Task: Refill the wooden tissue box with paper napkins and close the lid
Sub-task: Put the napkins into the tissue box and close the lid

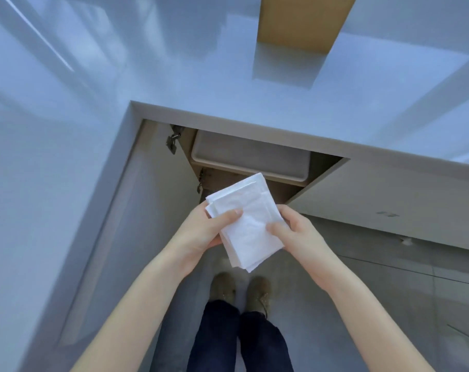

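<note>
Fingers of left hand (201,232) and right hand (295,232) grip the napkin stack (246,221); wooden box (303,20) sits well apart.

Both hands (201,229) hold napkins (245,221).

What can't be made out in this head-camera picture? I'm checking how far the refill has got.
- Light wooden box on the grey countertop: cut off by the top edge, so its lid state is unknown.
- Stack of white paper napkins: count unclear; left hand and right hand cover its sides.
- Grey plastic bin in the open cupboard: contents hidden under the countertop.
</note>
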Available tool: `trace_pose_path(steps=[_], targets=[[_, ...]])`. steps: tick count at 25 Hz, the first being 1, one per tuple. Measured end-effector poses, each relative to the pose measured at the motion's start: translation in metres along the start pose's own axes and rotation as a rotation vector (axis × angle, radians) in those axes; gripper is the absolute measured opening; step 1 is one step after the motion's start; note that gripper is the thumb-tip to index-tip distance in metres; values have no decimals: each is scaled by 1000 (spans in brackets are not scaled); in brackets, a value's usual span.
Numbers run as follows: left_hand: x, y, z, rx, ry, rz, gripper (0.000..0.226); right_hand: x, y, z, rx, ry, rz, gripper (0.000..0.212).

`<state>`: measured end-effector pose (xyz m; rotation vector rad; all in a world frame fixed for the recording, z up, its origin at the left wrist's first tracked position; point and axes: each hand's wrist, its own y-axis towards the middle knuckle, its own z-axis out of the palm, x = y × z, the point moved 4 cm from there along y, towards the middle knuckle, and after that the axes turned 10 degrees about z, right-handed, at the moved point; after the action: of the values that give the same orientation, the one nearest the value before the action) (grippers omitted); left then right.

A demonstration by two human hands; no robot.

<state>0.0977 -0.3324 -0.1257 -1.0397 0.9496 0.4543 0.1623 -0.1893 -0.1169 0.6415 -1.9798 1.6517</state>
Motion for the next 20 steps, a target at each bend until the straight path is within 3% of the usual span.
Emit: trace_pose_path(steps=[2,5,9,17,20], targets=[[-13,-18,0,-6,62,6,42,11,-25,-5,-6,-62,-34,26],[-37,-43,1,18,167,40,30,30,-59,-15,-3,-166,-79,33],[-69,-67,7,84,225,109,24,51,-94,-27,-39,-153,-139,31],[-101,-87,6,70,-134,163,28,63,-123,-21,-47,300,-143,30],[-109,-87,4,78,-191,184,31,70,-123,-15,-41,341,-147,30]])
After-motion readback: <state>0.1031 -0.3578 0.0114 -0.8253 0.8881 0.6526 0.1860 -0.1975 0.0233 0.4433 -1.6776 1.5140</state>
